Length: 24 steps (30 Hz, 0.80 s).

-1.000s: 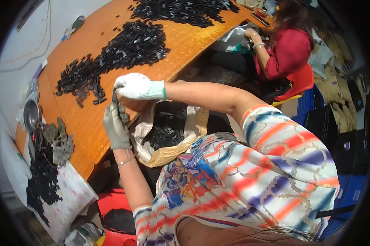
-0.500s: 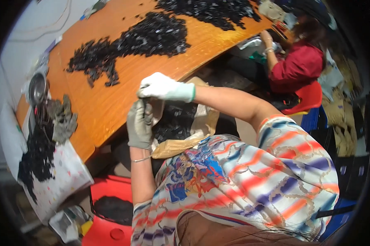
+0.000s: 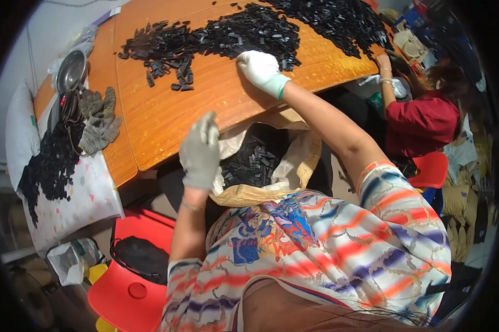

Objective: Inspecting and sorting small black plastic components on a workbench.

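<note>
The white-gloved right hand, curled, is at the near edge of the black pile on the table; the grey-gloved left hand, loosely extended, is beside the sack of black pieces; a co-worker sits at right

Our grey-gloved left hand was empty, its fingers loosely extended and pointing forward, with our bare left forearm behind it. Our white-gloved right hand reached farther out, fingers curled under and partly hidden; our bare right forearm slanted inward.
</note>
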Tool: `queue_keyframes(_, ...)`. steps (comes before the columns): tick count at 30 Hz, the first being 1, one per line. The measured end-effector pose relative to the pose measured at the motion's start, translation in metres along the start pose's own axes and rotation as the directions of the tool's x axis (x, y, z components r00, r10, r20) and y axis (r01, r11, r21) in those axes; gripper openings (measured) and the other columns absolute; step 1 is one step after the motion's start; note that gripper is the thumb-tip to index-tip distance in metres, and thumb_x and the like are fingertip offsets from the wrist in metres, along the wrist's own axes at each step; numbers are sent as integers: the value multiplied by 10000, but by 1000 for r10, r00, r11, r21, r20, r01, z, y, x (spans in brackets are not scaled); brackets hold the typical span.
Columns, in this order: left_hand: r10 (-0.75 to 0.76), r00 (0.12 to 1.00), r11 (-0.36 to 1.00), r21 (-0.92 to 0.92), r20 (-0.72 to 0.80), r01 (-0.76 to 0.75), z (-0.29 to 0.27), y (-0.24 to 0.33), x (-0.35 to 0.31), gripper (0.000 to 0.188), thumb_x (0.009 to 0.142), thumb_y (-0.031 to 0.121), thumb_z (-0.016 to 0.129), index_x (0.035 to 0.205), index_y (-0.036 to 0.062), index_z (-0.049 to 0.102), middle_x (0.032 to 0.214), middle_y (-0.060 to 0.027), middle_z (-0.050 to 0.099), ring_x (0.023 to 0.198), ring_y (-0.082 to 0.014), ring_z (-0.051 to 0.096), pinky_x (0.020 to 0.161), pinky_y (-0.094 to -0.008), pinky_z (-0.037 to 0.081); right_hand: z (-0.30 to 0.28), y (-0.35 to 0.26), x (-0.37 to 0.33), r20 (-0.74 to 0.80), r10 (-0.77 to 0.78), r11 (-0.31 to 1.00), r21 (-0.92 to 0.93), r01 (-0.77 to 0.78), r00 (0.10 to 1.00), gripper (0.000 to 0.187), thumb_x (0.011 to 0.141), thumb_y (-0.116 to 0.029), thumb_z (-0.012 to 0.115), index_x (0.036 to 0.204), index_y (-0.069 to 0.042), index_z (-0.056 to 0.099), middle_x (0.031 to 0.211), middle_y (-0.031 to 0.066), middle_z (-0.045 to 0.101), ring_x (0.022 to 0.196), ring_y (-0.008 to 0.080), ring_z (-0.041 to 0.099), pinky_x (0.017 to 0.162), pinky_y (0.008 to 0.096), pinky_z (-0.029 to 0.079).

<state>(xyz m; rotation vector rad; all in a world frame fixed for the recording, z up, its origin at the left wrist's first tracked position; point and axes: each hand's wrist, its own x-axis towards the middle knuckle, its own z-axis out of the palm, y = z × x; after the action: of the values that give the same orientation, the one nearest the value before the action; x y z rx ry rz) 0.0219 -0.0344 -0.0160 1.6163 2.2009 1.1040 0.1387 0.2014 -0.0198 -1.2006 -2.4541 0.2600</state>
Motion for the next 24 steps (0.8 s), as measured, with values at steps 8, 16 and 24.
queue_keyframes(8,-47,997,953,296,-66,64,-6,-51,103,252,894,126,520,1136,141,589,1051,-138,616,980,-322,591,824,-429,478,18,-25,16,86,-187,982,-10,189,979,197,822,-230,523,867,-115,677,871,166,672,833,350,644,722,429,501)
queue_keyframes(16,108,994,827,555,-10,-85,-6,-56,112,194,857,204,600,1043,151,621,1017,-86,603,973,-283,577,782,-422,502,9,-42,9,88,-163,984,81,156,983,177,825,-253,594,899,-132,699,874,97,674,816,300,644,711,399,507)
queue_keyframes(24,173,983,807,565,55,-173,-8,-63,111,155,826,212,644,964,145,614,958,-65,614,954,-286,571,784,-420,489,16,-48,15,12,-324,946,-21,324,946,207,781,-143,586,950,-114,702,955,149,652,866,339,635,725,411,513)
